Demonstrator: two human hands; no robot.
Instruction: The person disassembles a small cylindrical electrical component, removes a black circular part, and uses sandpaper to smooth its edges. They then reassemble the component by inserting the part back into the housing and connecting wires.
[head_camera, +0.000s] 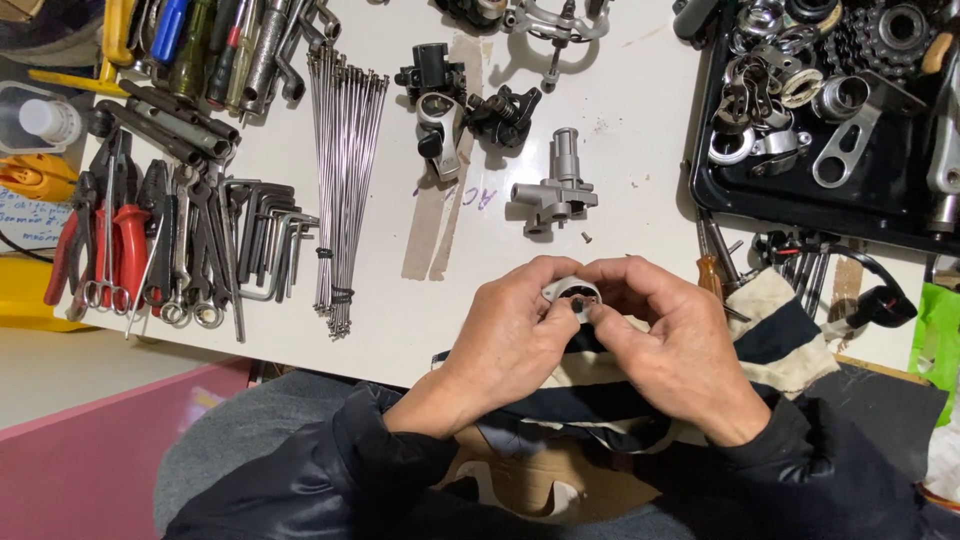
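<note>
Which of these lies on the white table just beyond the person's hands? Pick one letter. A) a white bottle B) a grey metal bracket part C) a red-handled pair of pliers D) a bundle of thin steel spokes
B: the grey metal bracket part sits directly past the left hand and right hand, which together hold a small round metal piece; the other items lie far to the left.
</note>
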